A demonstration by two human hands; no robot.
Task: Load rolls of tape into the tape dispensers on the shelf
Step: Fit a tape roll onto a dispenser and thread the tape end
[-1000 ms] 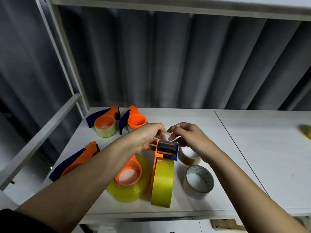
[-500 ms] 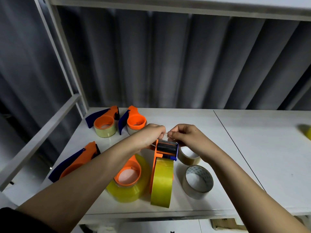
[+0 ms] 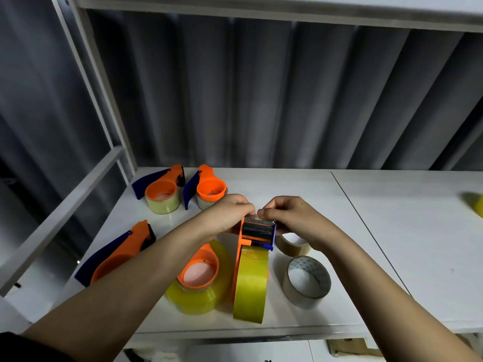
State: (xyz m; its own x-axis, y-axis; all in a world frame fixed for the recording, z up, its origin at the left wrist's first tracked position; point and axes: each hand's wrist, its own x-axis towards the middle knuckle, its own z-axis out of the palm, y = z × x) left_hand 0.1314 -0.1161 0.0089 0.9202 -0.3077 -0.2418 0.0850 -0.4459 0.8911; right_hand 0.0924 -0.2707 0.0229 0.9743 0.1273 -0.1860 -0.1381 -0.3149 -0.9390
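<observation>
Frame centre, left hand (image 3: 226, 215) and right hand (image 3: 292, 218) pinching tape end over upright orange tape dispenser (image 3: 257, 235) holding yellow roll (image 3: 250, 286), no legible writing.

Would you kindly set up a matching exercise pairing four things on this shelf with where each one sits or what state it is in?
Things:
1. upright dispenser
2. grey-cored loose roll
3. two loaded dispensers
4. empty dispenser

Places or states:
A. lying flat at the left, no roll in it
B. at the back left, side by side
C. held at its top by both hands, left hand and right hand
D. near the front edge, right of the upright dispenser

Pairs: 1-C, 2-D, 3-B, 4-A
</observation>
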